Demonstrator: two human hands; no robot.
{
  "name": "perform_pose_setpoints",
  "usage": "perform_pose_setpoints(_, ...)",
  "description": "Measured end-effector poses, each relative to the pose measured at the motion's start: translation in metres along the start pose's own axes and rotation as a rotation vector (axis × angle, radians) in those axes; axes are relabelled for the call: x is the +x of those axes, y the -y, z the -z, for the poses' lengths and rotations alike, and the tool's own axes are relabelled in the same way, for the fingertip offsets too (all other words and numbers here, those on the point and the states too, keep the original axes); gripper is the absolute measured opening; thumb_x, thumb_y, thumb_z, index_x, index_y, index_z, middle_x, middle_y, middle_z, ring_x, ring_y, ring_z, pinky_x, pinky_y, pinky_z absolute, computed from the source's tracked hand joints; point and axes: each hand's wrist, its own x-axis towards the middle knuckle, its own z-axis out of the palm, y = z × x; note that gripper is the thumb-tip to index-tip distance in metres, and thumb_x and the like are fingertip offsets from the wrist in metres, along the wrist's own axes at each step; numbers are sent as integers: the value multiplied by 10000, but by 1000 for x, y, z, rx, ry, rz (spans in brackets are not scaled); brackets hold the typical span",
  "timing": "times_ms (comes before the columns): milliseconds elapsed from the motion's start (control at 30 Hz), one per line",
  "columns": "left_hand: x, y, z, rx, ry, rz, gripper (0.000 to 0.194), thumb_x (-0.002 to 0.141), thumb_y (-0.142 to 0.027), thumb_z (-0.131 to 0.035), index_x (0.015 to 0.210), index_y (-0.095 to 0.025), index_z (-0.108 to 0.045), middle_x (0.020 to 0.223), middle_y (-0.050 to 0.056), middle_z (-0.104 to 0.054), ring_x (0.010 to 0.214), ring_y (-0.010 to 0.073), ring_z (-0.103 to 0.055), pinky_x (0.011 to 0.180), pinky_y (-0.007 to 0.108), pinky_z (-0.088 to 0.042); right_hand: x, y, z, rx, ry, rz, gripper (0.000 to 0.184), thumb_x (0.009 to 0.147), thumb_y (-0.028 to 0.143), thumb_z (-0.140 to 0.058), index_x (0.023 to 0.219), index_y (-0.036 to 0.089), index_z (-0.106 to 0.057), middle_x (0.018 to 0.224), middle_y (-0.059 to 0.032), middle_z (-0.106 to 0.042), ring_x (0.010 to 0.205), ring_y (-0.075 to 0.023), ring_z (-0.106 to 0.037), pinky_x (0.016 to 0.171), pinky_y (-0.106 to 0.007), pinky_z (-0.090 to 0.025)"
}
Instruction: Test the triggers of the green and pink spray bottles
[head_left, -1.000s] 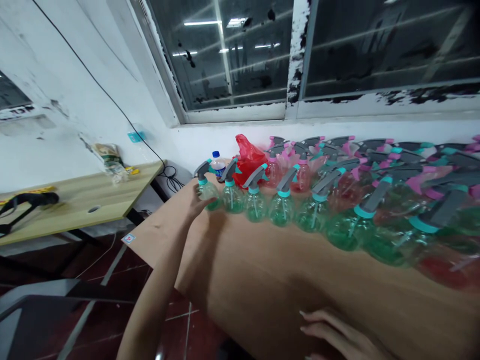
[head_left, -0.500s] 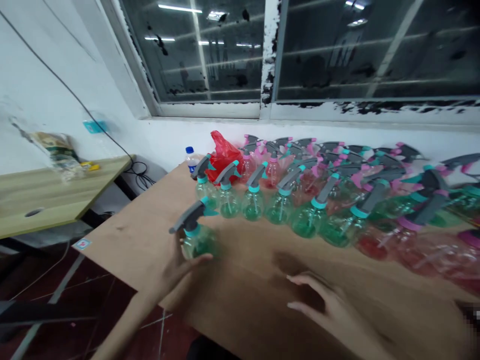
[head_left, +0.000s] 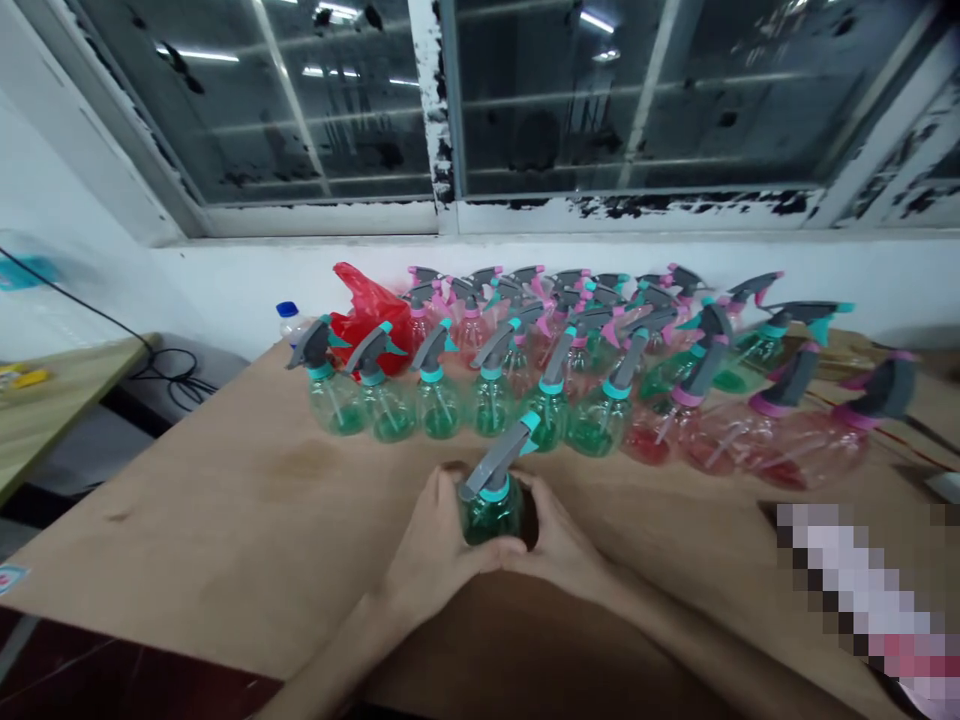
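A clear green spray bottle (head_left: 491, 512) with a grey and turquoise trigger head stands upright between my two hands, near the middle of the table. My left hand (head_left: 442, 540) wraps its left side, the thumb across the front. On the other side, my right hand (head_left: 559, 540) curls round the bottle, its thumb meeting the left one. Fingers behind the bottle are partly hidden. Just beyond it runs a front row of green spray bottles (head_left: 439, 405), continued on the right by pink spray bottles (head_left: 660, 430).
Behind the front row stand many more spray bottles against the wall. A red plastic bag (head_left: 371, 310) and a blue-capped bottle (head_left: 289, 322) are at the back left. A blurred-out flat object (head_left: 862, 590) lies at the right. The wooden table's (head_left: 187, 520) front edge runs along the lower left.
My left hand has brought the green spray bottle rightward from the table's left side. My right hand, open and apart before, has closed round it. The view has swung right.
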Motion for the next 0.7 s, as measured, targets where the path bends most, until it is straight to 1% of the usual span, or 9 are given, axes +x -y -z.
perform_pose_setpoints(67, 9, -3, 6, -39, 23, -28, 631, 665, -406, -726, 1198, -252, -425, 1190, 113, -498, 1144, 329, -458, 982, 550, -338, 1, -1, 1, -15, -1, 1, 875, 556, 460, -777, 1261, 226, -315, 1253, -112, -457, 1182, -289, -439, 968, -470, -381)
perform_pose_setpoints(167, 28, -12, 10, -226, 81, -107, 658, 680, -332, -725, 1240, -262, -387, 1242, 96, -508, 1151, 288, -487, 969, 478, -393, 4, -2, 1, -41, 9, 5, 931, 513, 486, -792, 1270, 217, -322, 1244, -118, -455, 1185, -302, -427, 967, -481, -376)
perform_pose_setpoints(233, 43, -19, 9, -316, 168, -140, 623, 668, -307, -730, 1212, -241, -434, 1203, 98, -554, 1109, 292, -527, 926, 456, -436, 8, -2, 2, -58, 26, 17, 951, 501, 506, -790, 1287, 225, -332, 1259, -113, -448, 1198, -306, -413, 975, -487, -366)
perform_pose_setpoints(300, 55, -22, 3, -394, 264, -158, 524, 675, -285, -723, 1139, -222, -487, 1163, 93, -597, 1073, 287, -560, 921, 449, -449, 12, -3, 5, -77, 46, 35, 973, 487, 528, -787, 1303, 238, -342, 1283, -105, -437, 1219, -312, -391, 988, -493, -352)
perform_pose_setpoints(333, 59, -23, 0, -449, 282, -164, 481, 691, -270, -706, 1118, -224, -492, 1165, 86, -602, 1058, 275, -575, 915, 439, -461, 14, -4, 6, -89, 53, 44, 989, 485, 538, -784, 1315, 242, -335, 1303, -105, -426, 1237, -316, -371, 998, -496, -341)
perform_pose_setpoints(400, 65, -21, -7, -510, 282, -164, 411, 723, -241, -663, 1099, -227, -500, 1163, 76, -609, 1007, 243, -609, 886, 408, -490, 16, -6, 10, -117, 57, 54, 1020, 502, 556, -768, 1348, 244, -292, 1338, -112, -398, 1268, -316, -335, 1011, -498, -329)
perform_pose_setpoints(533, 70, -16, -16, -468, 243, -159, 428, 727, -168, -596, 1145, -226, -524, 1110, 70, -629, 911, 209, -643, 814, 359, -518, 10, -15, 22, -195, 48, 56, 1041, 552, 590, -726, 1392, 260, -207, 1385, -119, -355, 1285, -299, -324, 1017, -490, -337)
perform_pose_setpoints(633, 72, -17, -15, -413, 229, -154, 438, 715, -116, -543, 1135, -239, -554, 958, 40, -667, 836, 198, -653, 714, 314, -526, -3, -27, 37, -267, 55, 60, 971, 578, 584, -715, 1383, 280, -264, 1365, -95, -407, 1272, -291, -353, 1020, -484, -341)
perform_pose_setpoints(700, 72, -20, -14, -372, 222, -146, 437, 710, -119, -524, 1122, -256, -572, 927, 32, -670, 811, 201, -656, 674, 302, -522, -16, -37, 52, -321, 40, 51, 852, 642, 560, -687, 1355, 261, -330, 1326, -92, -461, 1246, -274, -396, 1023, -473, -342)
